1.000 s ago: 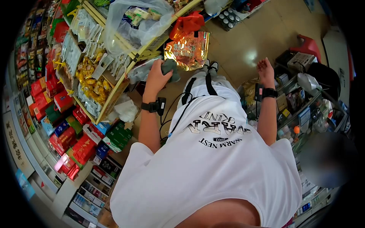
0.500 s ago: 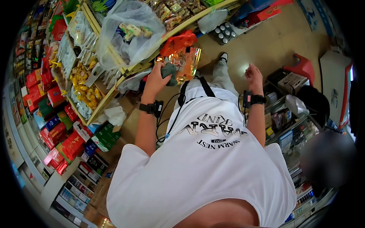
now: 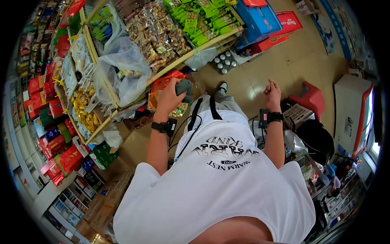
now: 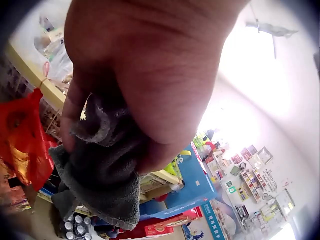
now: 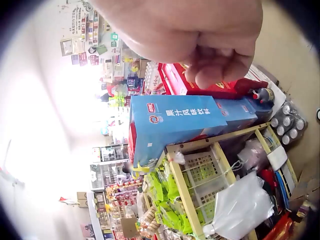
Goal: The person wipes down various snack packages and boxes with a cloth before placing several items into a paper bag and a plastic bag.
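Two hands are showing in the head view, with twelve o'clock taken as its top edge. The left hand (image 3: 167,99) is grasping a grey cloth (image 3: 185,91), its fingers curling round the bunched fabric; the cloth is sitting at the hand's two o'clock, part of it sticking out beyond the grip. In the left wrist view the cloth is emerging below the palm towards seven o'clock, its middle being squeezed between the thumb and the other fingers and its loose edges hanging below them. Near that hand, a red and gold bag (image 3: 155,99) is lying towards nine o'clock, a clear plastic bag (image 3: 124,77) is slumping at ten o'clock, and green packets (image 3: 205,22) are filling part of a yellow-edged rack (image 3: 223,39) at one o'clock. The right hand (image 3: 273,94) is hovering at the left hand's three o'clock, well apart from the cloth, its fingers released and bending loosely. From the right hand, a red stool (image 3: 308,99) is standing at three o'clock, a pack of cans (image 3: 224,63) is resting on the floor (image 3: 260,73) at ten o'clock, and a blue box (image 3: 260,22) is occupying a place near twelve o'clock.
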`<state>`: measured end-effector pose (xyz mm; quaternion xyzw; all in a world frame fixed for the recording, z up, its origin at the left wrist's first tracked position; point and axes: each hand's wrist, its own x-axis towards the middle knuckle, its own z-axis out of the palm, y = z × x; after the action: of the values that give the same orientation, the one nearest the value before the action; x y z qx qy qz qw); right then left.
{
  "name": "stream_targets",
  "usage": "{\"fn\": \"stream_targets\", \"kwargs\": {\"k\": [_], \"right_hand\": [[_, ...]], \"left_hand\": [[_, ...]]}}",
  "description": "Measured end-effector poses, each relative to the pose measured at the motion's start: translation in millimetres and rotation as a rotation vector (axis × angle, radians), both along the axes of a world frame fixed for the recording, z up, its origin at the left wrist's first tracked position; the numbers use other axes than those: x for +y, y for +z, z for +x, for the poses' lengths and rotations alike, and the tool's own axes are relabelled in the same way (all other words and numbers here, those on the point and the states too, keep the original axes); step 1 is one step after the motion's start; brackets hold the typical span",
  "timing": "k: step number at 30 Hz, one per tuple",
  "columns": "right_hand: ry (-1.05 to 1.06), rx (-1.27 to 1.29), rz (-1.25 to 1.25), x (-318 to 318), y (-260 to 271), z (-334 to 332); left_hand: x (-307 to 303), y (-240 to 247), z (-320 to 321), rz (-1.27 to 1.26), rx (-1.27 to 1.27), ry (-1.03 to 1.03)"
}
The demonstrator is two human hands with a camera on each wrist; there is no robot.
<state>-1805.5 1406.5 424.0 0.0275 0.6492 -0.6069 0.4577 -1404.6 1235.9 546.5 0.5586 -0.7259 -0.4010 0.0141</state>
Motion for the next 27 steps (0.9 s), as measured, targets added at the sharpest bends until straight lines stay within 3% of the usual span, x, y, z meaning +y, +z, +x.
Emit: {"fn": "stream_targets", "kwargs": {"k": [8,10,12,14,20,24,27], "right_hand": [[0.084,-0.031,-0.018,-60.6,15.9,-9.4],[0.102,-0.017,-0.019,-71.5,16.5,-12.8],[0.125,-0.004,-0.02,-85.2,19.3,-15.3],[0.172,0.081,-0.008,-101.2,32.2,-10.4],[0.314,0.153,-0.022,-156.9,43.5,-10.5],[0.558,0.3,-0.207,-200.3,45.1,0.8],[0.78,0.562,-0.192,-231.5,45.5,11.6]], "left_hand": [[-39.6,-22.9,-10.9,-0.189,0.102,0.179],[-53.7,-38.5,-21.2,-0.277,0.143,0.314],[-61.0,-59.6,-30.4,-0.364,0.129,0.319],[-68.8,-89.9,-29.2,-0.509,-0.032,0.157],[-70.4,-130.4,-42.5,-0.596,-0.225,0.188],[-71.1,-170.2,-21.5,-0.696,-0.214,0.14],[-76.8,-177.8,-14.9,-0.741,-0.193,0.119]]}}
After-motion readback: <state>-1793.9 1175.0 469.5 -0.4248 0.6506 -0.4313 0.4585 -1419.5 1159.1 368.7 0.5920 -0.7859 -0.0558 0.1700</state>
